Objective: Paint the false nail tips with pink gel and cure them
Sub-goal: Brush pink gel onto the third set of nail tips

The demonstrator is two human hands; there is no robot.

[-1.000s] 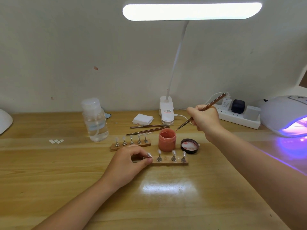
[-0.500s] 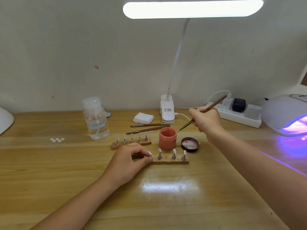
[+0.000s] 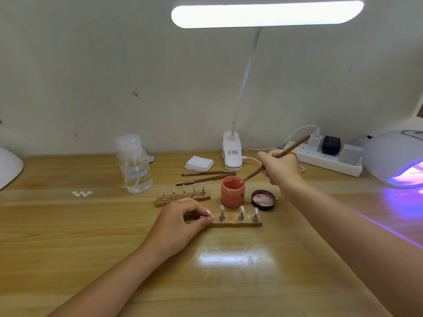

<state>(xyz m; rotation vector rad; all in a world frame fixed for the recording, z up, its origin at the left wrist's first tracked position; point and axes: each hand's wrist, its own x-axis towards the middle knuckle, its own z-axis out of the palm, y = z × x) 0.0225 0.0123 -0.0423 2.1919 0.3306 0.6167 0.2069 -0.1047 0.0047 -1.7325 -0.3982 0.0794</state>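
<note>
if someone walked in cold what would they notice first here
Probably the bright lamp bar overhead and the curing lamp glowing violet at far right. Then the open pink gel jar mid-table, where the right hand dips a brush.

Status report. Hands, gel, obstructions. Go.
Right hand grips brush, tip at pink gel jar mouth. Left hand holds near nail-tip stand. Tips unpainted. Nothing blocking.
</note>
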